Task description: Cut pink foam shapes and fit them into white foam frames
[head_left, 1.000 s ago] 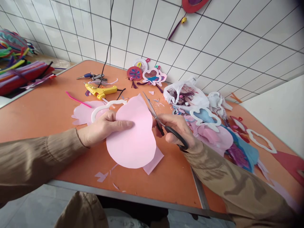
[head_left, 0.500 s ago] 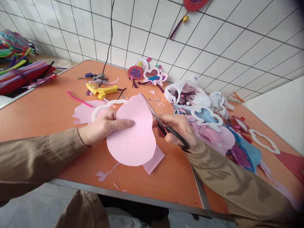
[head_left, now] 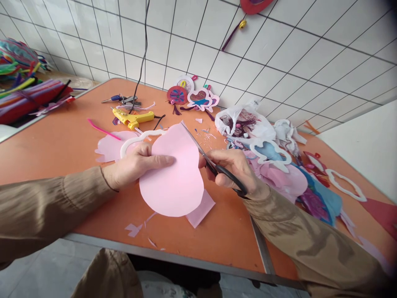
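the left hand (head_left: 132,165) pinches a rounded pink sheet (head_left: 173,180) above an orange table (head_left: 229,242), its thumb lying on top. the right hand (head_left: 237,165) holds black-handled scissors (head_left: 221,168), their blades along the sheet's upper right edge. a smaller pink piece (head_left: 202,209) shows below the sheet. a yellow glue gun (head_left: 133,119) lies beyond the left hand; a white plastic bag (head_left: 263,126) and a heap of pink and blue pieces (head_left: 294,182) lie to the right.

Looks matt and smooth, like paper or foam, on the pink sheet (head_left: 173,182). Shows as metal on the scissor blades (head_left: 201,150), black plastic on the handles (head_left: 231,176). Crinkles, thin and plastic, on the far white bag (head_left: 262,128). Shines on the far wall's glazed tiles (head_left: 102,29), creases as matt cloth on the sleeves (head_left: 49,203).
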A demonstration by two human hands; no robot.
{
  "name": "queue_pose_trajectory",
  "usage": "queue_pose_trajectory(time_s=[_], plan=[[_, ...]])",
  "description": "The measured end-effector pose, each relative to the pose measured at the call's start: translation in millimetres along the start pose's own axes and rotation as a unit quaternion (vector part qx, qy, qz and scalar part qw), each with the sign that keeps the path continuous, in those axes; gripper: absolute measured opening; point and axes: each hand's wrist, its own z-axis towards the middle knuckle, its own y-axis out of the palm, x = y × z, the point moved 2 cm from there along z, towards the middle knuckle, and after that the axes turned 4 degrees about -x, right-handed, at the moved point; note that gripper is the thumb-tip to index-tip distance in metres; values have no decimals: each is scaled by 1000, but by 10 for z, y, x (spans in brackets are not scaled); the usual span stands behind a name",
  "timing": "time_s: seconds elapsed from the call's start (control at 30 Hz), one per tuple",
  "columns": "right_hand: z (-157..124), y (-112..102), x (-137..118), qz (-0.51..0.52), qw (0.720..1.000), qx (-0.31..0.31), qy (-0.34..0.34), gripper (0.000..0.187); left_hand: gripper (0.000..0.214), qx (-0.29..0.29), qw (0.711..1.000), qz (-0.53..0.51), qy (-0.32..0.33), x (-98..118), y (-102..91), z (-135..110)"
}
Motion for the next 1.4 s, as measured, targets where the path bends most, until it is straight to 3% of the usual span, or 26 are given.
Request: queue_pose_trajectory(time_s=[0.97,1.4], plan=[[-7,18,28,35,999,-13,-5,56,42,-13,1000,-24,3,-19,53,-13],[2,47,19,-1,1000,7,-14,59,43,-17,999,-44,-5,-18,80,-6]])
